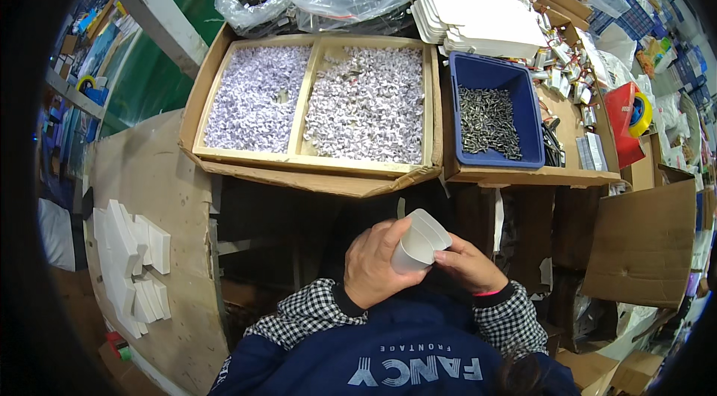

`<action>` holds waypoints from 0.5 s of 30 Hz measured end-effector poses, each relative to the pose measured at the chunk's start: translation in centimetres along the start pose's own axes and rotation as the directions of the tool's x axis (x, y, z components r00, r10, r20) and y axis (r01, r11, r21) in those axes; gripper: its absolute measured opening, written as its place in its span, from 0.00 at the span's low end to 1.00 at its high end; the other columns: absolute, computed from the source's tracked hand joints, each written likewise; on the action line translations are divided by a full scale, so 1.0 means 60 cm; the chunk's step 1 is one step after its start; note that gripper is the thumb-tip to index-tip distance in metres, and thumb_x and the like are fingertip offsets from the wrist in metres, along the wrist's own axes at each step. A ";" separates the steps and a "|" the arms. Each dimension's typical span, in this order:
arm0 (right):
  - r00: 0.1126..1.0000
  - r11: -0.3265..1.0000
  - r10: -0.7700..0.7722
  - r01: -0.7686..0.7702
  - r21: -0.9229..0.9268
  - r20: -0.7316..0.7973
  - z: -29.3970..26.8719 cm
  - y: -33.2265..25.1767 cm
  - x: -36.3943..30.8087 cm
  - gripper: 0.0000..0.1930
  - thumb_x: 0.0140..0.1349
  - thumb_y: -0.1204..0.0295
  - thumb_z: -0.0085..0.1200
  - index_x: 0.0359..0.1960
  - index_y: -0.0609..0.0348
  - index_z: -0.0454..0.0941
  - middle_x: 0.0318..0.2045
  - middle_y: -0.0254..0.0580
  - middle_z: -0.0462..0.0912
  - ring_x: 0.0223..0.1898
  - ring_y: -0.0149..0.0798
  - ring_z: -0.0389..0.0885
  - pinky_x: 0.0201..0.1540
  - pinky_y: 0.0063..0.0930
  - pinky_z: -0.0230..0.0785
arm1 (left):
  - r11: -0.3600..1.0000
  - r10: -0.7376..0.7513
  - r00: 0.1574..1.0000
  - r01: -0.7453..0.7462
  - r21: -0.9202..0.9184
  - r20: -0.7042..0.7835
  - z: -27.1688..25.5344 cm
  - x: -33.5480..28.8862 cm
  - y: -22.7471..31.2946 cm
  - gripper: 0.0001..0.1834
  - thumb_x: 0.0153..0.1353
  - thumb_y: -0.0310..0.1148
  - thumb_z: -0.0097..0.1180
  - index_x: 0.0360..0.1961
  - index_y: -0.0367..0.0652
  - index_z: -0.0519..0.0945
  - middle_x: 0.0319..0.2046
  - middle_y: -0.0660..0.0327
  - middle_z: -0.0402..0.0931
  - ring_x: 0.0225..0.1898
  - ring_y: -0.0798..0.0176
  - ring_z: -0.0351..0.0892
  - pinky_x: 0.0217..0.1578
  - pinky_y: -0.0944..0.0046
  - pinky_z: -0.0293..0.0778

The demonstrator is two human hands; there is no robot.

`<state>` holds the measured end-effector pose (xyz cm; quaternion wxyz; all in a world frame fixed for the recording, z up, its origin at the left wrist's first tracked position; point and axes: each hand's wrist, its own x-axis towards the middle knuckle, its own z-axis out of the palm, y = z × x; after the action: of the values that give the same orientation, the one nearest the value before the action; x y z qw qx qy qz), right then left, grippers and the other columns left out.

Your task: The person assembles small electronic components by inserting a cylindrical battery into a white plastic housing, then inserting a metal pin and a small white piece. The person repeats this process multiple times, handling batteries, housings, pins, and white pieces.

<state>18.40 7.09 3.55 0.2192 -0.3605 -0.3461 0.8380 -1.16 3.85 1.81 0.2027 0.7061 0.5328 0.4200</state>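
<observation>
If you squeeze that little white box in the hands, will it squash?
Probably yes. The white box looks like thin folded card with an open end, so it likely bends easily. It seems light: the left hand and right hand hold it loosely together.

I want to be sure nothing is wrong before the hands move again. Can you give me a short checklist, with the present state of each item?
1. Left hand has a grip on the small white box: ok, fingers wrap around it.
2. Right hand supports the box: ok, fingertips touch its lower edge.
3. Box shape is sound: cannot tell, only one end shows.
4. Blue bin of small dark metal parts is stocked: ok.
5. Wooden tray holds small white pieces in both compartments: ok.
6. Stack of flat white cards is behind the bin: ok.
</observation>
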 end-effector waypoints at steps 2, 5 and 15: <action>0.998 0.972 -0.024 0.037 0.232 -0.060 0.016 0.019 0.006 0.27 0.65 0.67 0.51 0.64 0.62 0.61 0.56 0.39 0.71 0.58 0.33 0.68 0.62 0.29 0.57 | 1.000 -0.004 1.000 0.004 -0.011 0.003 0.001 0.001 -0.001 0.45 0.33 0.38 0.74 0.57 0.49 0.67 0.43 0.57 0.73 0.39 0.53 0.77 0.39 0.56 0.76; 0.990 0.941 -0.053 0.093 0.324 -0.131 0.034 0.038 0.010 0.27 0.64 0.68 0.52 0.63 0.62 0.62 0.55 0.39 0.72 0.58 0.33 0.68 0.62 0.29 0.57 | 1.000 -0.013 1.000 0.013 -0.022 0.011 0.002 0.000 0.002 0.44 0.32 0.38 0.74 0.55 0.49 0.68 0.42 0.57 0.73 0.38 0.53 0.78 0.39 0.56 0.76; 0.966 0.997 -0.073 0.073 -0.009 -0.246 0.000 0.064 0.068 0.20 0.58 0.77 0.50 0.54 0.68 0.73 0.43 0.38 0.80 0.42 0.30 0.77 0.47 0.21 0.69 | 0.970 -0.218 0.975 0.212 0.119 0.038 0.040 -0.015 -0.019 0.39 0.34 0.41 0.74 0.47 0.41 0.67 0.40 0.51 0.73 0.38 0.49 0.78 0.37 0.54 0.75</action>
<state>15.29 7.05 -1.12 0.2914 -0.4488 -0.3292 0.7780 0.08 3.82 -0.71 0.2198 0.6651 0.6242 0.3460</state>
